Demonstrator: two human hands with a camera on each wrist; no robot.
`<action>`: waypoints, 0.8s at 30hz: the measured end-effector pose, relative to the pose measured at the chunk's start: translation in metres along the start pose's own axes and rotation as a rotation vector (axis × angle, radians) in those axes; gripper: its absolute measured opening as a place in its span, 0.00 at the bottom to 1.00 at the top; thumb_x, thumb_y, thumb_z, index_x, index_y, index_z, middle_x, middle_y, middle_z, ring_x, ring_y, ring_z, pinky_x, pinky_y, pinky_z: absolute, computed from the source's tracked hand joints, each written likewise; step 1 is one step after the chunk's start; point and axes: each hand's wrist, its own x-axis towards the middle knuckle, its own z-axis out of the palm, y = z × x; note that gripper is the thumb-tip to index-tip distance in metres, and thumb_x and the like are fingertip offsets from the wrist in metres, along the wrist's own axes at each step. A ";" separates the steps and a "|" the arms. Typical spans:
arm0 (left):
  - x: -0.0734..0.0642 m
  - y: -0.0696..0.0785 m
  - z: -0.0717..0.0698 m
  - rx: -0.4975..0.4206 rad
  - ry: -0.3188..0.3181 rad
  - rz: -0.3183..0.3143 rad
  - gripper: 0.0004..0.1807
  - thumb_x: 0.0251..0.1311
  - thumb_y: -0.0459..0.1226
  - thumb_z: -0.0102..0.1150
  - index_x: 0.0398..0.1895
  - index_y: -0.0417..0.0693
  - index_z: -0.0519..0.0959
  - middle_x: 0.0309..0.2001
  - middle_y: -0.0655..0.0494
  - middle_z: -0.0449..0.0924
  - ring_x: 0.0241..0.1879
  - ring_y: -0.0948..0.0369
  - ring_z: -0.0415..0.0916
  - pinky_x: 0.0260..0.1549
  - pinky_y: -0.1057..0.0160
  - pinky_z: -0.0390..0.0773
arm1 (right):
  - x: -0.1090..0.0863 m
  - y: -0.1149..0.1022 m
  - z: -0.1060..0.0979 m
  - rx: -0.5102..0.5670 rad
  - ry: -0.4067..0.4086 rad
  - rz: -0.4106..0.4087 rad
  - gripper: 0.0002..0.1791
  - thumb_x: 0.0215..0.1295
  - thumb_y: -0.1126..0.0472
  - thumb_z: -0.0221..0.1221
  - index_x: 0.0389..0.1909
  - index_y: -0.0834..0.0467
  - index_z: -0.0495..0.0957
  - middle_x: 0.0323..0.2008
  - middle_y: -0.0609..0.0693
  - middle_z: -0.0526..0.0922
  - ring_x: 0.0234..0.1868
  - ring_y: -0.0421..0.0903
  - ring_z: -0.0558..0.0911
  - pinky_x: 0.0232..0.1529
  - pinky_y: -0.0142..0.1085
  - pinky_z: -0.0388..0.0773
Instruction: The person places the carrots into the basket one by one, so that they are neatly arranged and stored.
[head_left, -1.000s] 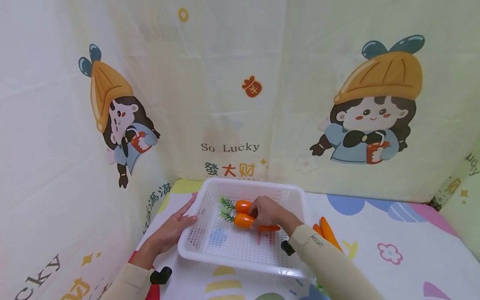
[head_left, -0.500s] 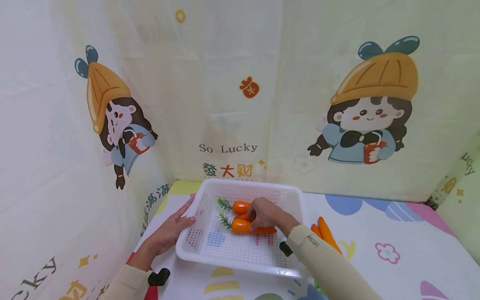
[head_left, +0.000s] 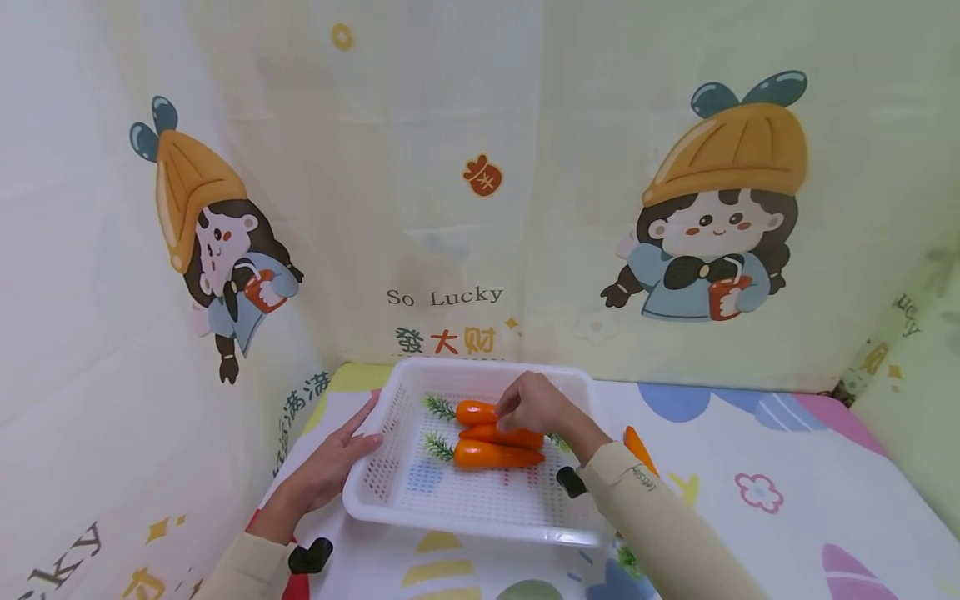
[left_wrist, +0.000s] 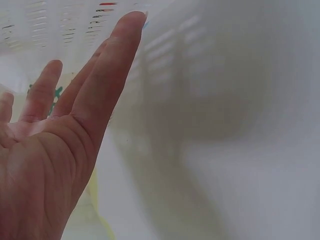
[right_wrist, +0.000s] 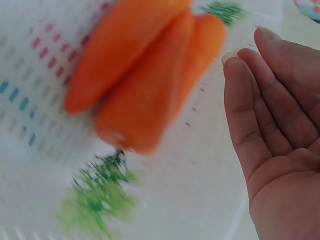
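Note:
Three orange carrots lie side by side in a white perforated plastic basket (head_left: 450, 521). The front carrot (head_left: 495, 455) and the back carrot (head_left: 474, 412) have their green tops to the left. The middle carrot (head_left: 487, 432) lies the other way round, its leafy top (right_wrist: 100, 192) showing in the right wrist view. Just above the carrots is my right hand (head_left: 534, 408), its fingertips near each other with nothing between them. My left hand (head_left: 330, 467) is at the basket's left side, thumb by the rim; in the left wrist view its straight fingers (left_wrist: 107, 75) reach along the perforated wall.
Another carrot (head_left: 640, 450) lies on the patterned tablecloth (head_left: 780, 533) right of the basket, partly behind my right sleeve. Green leaves (head_left: 628, 560) stick out beside that sleeve. A printed cloth backdrop (head_left: 555, 250) stands behind and to the left.
My right hand has let go of the carrots and risen slightly above them. The middle carrot, earlier mostly hidden under the hand, now shows between the other two. The left hand stays by the basket.

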 end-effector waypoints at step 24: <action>-0.003 0.000 0.001 -0.029 -0.009 0.010 0.40 0.73 0.52 0.59 0.77 0.96 0.49 0.79 0.50 0.65 0.59 0.48 0.83 0.54 0.47 0.87 | -0.073 0.037 -0.080 0.098 0.154 0.130 0.09 0.64 0.62 0.71 0.43 0.59 0.91 0.40 0.53 0.92 0.39 0.46 0.87 0.48 0.43 0.89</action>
